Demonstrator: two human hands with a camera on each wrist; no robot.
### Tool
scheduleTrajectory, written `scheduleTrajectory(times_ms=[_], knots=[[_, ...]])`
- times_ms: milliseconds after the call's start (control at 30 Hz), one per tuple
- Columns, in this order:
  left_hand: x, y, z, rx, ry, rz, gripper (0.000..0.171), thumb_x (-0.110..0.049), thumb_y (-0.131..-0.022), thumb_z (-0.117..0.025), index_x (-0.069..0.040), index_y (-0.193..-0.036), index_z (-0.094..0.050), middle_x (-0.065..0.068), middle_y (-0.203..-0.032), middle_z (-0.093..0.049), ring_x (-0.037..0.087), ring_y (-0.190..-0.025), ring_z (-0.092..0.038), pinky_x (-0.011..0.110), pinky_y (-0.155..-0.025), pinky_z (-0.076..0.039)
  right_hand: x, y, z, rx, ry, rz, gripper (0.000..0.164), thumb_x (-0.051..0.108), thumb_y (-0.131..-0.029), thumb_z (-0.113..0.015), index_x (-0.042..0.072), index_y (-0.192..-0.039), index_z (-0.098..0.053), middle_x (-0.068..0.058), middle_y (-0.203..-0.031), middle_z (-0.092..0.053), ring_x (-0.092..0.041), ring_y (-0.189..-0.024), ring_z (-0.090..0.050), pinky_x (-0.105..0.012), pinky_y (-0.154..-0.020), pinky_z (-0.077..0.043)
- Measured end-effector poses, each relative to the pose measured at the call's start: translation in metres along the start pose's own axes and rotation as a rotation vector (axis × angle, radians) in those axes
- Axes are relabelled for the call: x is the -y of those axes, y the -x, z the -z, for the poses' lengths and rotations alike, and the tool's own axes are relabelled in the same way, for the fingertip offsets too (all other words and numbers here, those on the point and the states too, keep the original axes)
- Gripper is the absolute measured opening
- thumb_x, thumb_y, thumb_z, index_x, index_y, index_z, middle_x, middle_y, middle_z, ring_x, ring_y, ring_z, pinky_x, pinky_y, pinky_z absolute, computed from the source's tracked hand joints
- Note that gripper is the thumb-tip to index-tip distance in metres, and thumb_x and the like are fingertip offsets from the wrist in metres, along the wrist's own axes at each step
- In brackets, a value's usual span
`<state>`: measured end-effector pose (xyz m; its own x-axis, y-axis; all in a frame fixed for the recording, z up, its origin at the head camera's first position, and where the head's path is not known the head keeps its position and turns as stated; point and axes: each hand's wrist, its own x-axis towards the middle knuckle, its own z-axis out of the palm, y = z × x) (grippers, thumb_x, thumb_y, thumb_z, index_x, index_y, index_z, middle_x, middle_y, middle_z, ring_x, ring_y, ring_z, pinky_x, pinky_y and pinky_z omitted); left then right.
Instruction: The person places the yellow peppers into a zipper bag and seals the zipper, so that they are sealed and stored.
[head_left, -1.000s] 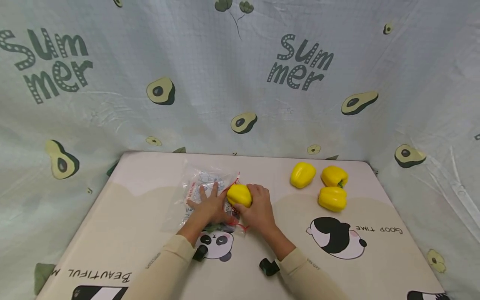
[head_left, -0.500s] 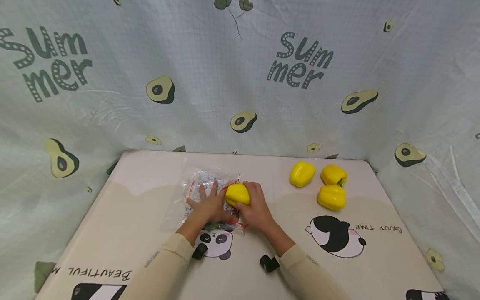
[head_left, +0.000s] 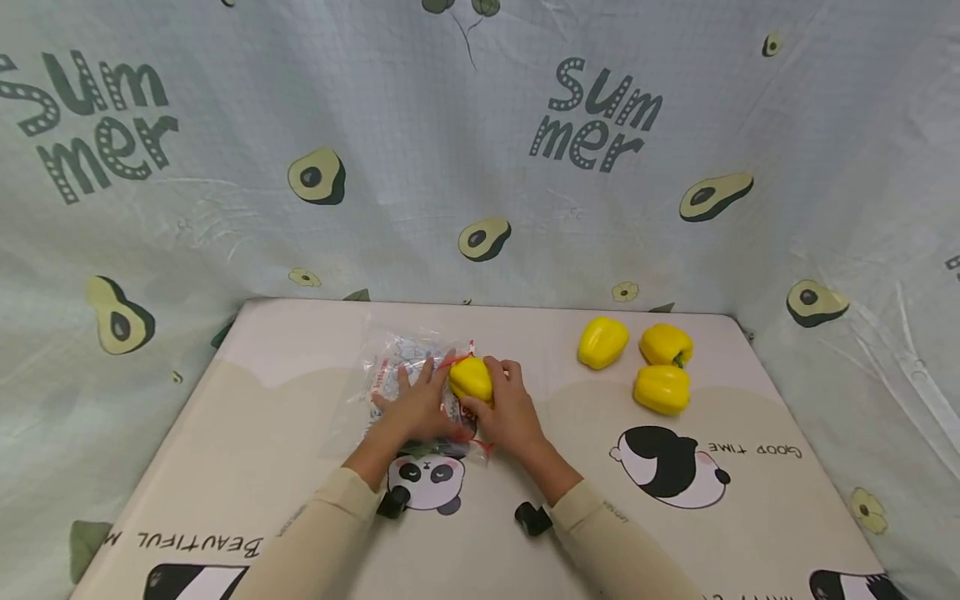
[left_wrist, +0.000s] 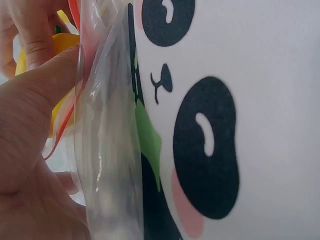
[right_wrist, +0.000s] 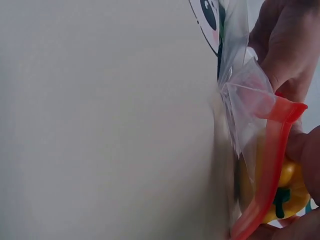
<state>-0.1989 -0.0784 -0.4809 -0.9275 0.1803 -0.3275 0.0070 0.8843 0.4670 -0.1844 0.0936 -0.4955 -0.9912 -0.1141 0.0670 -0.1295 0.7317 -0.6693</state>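
A clear plastic bag [head_left: 386, 367] with blue and red print lies flat on the table, its mouth edged by a red drawstring [right_wrist: 275, 155]. My left hand [head_left: 415, 410] rests on the bag with fingers spread, its thumb along the mouth in the left wrist view. By the fingers and thumb, my right hand [head_left: 512, 417] grips a yellow bell pepper [head_left: 471, 379] at the bag's mouth. The right wrist view shows the pepper's green stem [right_wrist: 281, 200] behind the drawstring. How deep the pepper sits inside the bag is partly hidden.
Three more yellow bell peppers, one at the left [head_left: 603, 342], one behind [head_left: 666, 344] and one in front [head_left: 662, 389], lie at the table's back right. A printed curtain [head_left: 390, 167] hangs behind the table [head_left: 285, 433]. Black wrist devices [head_left: 533, 518] sit by the sleeves.
My right hand has pushed the bell pepper slightly left and away from me, further into the bag's mouth. The left hand has shifted slightly, its fingers still spread on the bag.
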Motion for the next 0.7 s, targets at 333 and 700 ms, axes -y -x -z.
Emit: scheduleTrajectory(times_ms=[333,700], knots=[[-0.0008,-0.0021,0.0029,0.003,-0.003,0.015,0.121,-0.054,-0.073,-0.09,-0.031,-0.168,-0.018,0.015,-0.177,-0.003,0.061,-0.157,0.006,0.097,-0.101,0.001,0.0,-0.0006,0.0073,0.029,-0.112,-0.004,0.077,0.017,-0.091,-0.071,0.01,-0.16,-0.037,-0.019,-0.15,-0.041,-0.037,-0.129,-0.057,-0.052,-0.119,-0.047],[-0.0026,-0.001,0.0013,-0.014,-0.002,0.019,0.118,-0.049,-0.074,-0.091,-0.042,-0.166,-0.018,0.012,-0.178,0.002,0.063,-0.156,0.002,0.097,-0.1,0.001,-0.0043,-0.0019,0.0043,-0.085,-0.157,-0.056,0.059,0.018,-0.088,-0.084,0.002,-0.131,-0.048,-0.018,-0.129,-0.051,-0.033,-0.117,-0.059,-0.049,-0.114,-0.051]])
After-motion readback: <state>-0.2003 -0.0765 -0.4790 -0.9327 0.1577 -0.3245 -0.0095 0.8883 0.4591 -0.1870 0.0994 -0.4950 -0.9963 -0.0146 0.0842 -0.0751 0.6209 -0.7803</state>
